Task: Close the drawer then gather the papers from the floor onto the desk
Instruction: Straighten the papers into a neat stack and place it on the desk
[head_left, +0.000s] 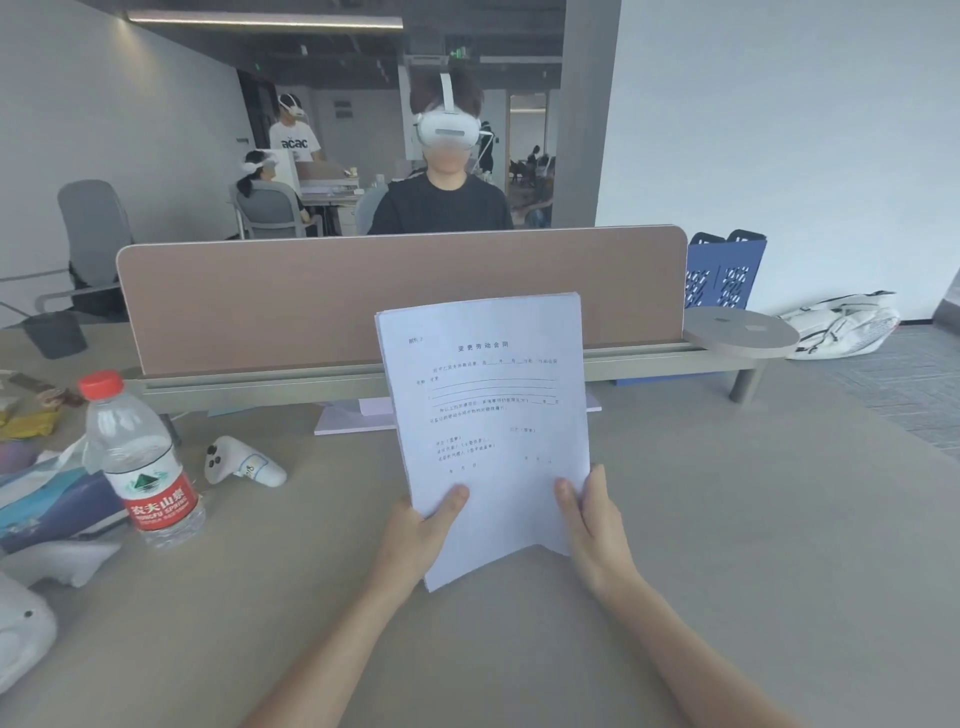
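The stack of papers (488, 415) stood nearly upright at the centre of the frame, its lower edge resting on or just above the desk (727, 519); contact could not be confirmed. The left hand (421, 535) pinched the lower left corner, thumb on the printed face, the other fingers hidden behind. The right hand (592, 525) clasped the lower right edge, its fingers (569, 506) pressed together along the sheet. The bottom edge showed an uneven, notched outline, so the sheets were judged not squared. No drawer and no floor papers were in view; the task appeared close to its end.

Risks noted: with a grip at the bottom only, the tall stack could flop forward or fan out if either hand released first. A water bottle (143, 457) stood at the left of the frame and a white controller (241, 462) lay just right of it, both well apart from the stack; a leftward lay-down could nonetheless reach the controller.
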